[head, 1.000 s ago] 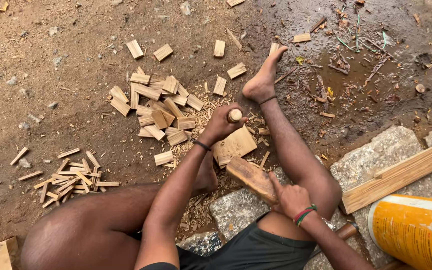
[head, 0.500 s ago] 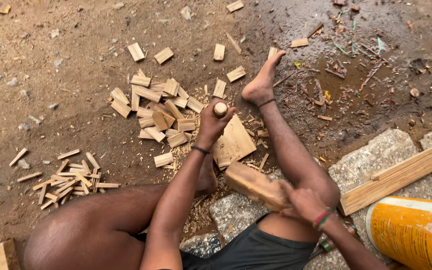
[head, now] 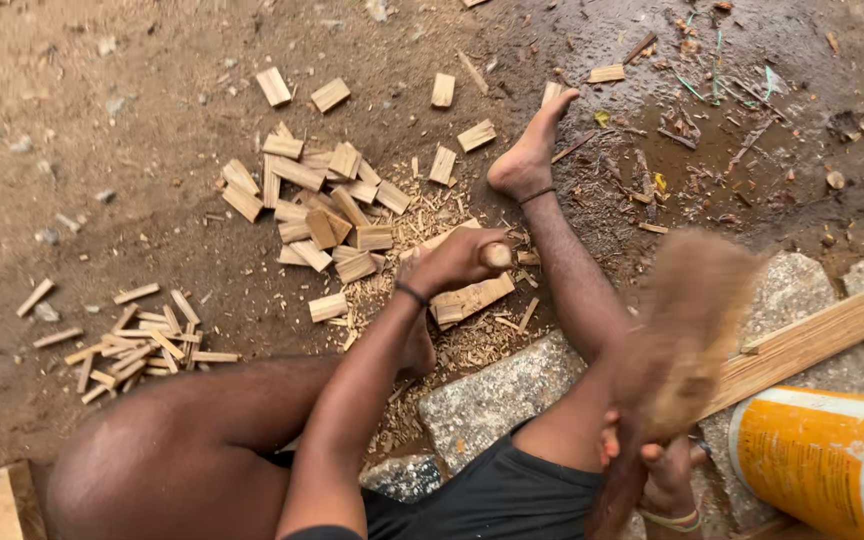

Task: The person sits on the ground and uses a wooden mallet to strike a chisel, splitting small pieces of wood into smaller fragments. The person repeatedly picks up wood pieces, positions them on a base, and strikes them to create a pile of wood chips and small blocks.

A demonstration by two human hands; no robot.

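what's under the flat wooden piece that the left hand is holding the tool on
Under the flat wooden piece lie wood shavings on bare dirt. The left hand covers its top, so the tool's blade is hidden.

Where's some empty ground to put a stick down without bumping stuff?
Bare dirt lies far left, above the thin sticks and left of the block pile. It is crowded around the left hand, the wood piece under it, and the foot.

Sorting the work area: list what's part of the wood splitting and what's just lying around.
In use: left hand on tool handle; wood block; right hand raising blurred wooden club; cut pieces.

Lying about: plank; orange-and-white container; thin sticks; stone slab.
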